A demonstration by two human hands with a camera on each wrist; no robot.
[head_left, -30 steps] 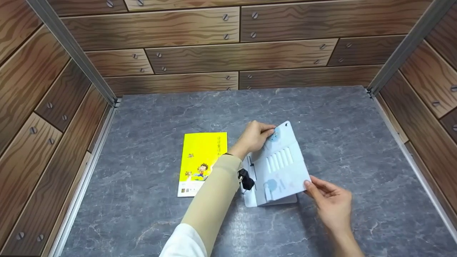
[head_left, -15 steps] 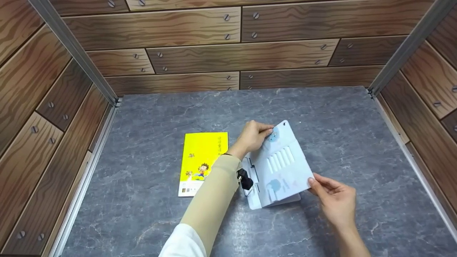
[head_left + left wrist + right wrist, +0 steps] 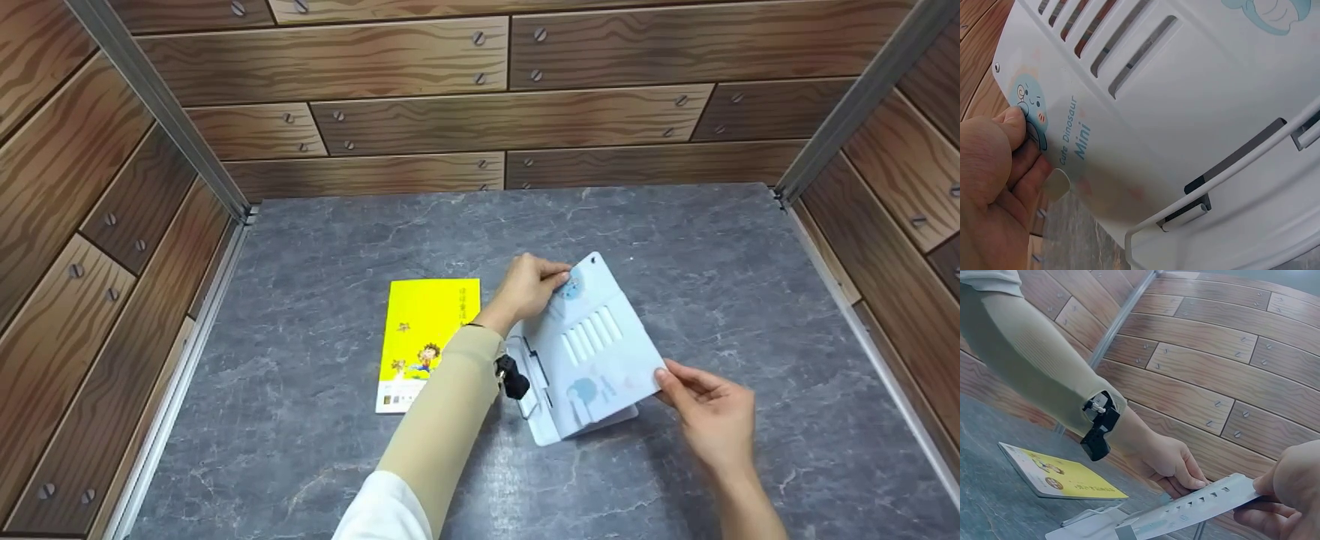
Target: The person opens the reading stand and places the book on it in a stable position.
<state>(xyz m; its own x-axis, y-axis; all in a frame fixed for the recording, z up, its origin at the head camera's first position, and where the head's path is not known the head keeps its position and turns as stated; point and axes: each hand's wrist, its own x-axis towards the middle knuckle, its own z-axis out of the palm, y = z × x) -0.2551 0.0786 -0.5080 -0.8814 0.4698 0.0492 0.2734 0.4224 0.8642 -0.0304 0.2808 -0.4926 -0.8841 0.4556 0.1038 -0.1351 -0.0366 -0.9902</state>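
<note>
A pale blue-white folding book stand [image 3: 626,352] with slots and dinosaur prints stands on the grey tabletop, its panel tilted up from its base. My left hand [image 3: 525,289] pinches the panel's far left edge; in the left wrist view the left hand's thumb [image 3: 1013,125] lies over the print beside "Cute Dinosaur Mini". My right hand [image 3: 712,412] pinches the near right corner between thumb and fingers, as the right wrist view also shows at the right hand [image 3: 1292,489]. A wire bar [image 3: 1241,169] runs along the stand's lower lip. Part of the base is hidden under the panel.
Left of the stand lies a yellow book [image 3: 424,311] with a cartoon child, partly covered by my left forearm. A small black device [image 3: 512,377] is strapped to that wrist. Wood-patterned walls [image 3: 420,124] enclose the grey tabletop [image 3: 300,300] at the back and sides.
The book stand has turned slightly counterclockwise: its near end has shifted right, its far corner a little left. My right hand has moved right with it. The yellow book stays put.
</note>
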